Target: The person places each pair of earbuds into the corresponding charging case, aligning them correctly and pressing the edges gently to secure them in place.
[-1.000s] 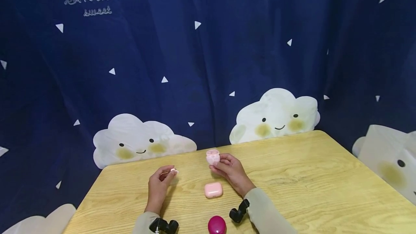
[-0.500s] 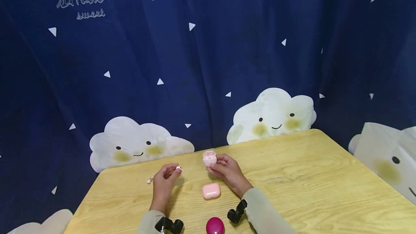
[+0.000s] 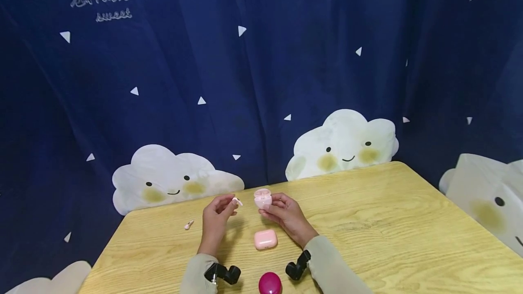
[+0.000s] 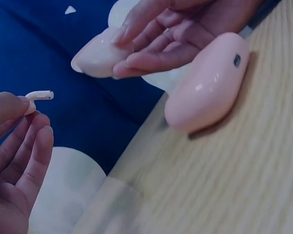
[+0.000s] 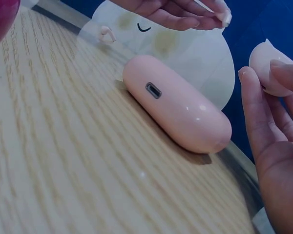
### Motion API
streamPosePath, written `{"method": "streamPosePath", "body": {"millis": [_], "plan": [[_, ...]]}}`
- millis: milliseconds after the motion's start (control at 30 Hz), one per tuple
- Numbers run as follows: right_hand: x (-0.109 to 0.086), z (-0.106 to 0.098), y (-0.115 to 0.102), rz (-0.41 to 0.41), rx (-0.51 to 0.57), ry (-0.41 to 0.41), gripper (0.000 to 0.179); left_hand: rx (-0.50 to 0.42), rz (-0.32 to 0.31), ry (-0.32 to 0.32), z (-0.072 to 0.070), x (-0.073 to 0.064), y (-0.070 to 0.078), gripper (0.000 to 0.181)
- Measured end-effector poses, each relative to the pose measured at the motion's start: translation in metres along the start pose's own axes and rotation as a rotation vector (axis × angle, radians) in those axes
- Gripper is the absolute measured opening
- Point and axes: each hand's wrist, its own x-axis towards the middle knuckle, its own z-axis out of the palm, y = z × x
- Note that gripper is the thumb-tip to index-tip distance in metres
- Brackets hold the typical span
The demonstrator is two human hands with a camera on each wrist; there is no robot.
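Between thumb and fingertips my left hand (image 3: 216, 219) pinches a small pinkish-white earbud (image 4: 41, 95), its stem pointing toward the right. My right hand (image 3: 290, 216) grips a pale pink earbud case (image 3: 263, 200) with its lid up, raised over the far part of the table. The held earbud is a short way left of that case. A second earbud (image 3: 189, 225) lies on the table to the left of my left hand. Below and between both hands sits a closed pink earbud case (image 3: 265, 239), whose charging port (image 5: 154, 90) shows in the right wrist view.
A round magenta case (image 3: 270, 283) lies at the near edge of the view, between the forearms. The wooden table (image 3: 367, 221) ends at a dark blue curtain (image 3: 261, 80) printed with clouds. Black wrist cameras (image 3: 222, 273) sit on both sleeves.
My left hand has moved right and away from me with the earbud, nearing the lidded case. The earbud left on the table has come into view. My right hand has stayed nearly still.
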Motion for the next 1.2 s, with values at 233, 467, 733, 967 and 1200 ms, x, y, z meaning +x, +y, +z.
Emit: {"method": "streamPosePath", "body": {"millis": [233, 467, 733, 967, 1200], "plan": [[0.001, 0.001, 0.001, 0.004, -0.002, -0.001, 0.034, -0.01, 0.041, -0.004, 0.012, 0.005, 0.009, 0.022], [0.001, 0.004, 0.003, 0.022, 0.014, -0.002, 0.035, 0.051, 0.072, -0.004, 0.024, -0.002, 0.039, 0.02], [0.001, 0.007, -0.001, 0.029, -0.009, 0.0, 0.037, 0.106, 0.097, -0.008, 0.029, -0.005, 0.054, 0.02], [0.0, 0.005, -0.002, 0.033, -0.012, -0.001, 0.035, 0.161, 0.117, 0.014, 0.033, 0.006, 0.026, 0.018], [-0.001, 0.005, -0.002, 0.044, -0.008, 0.013, 0.035, 0.25, 0.164, 0.013, 0.034, 0.004, 0.022, 0.013]]}}
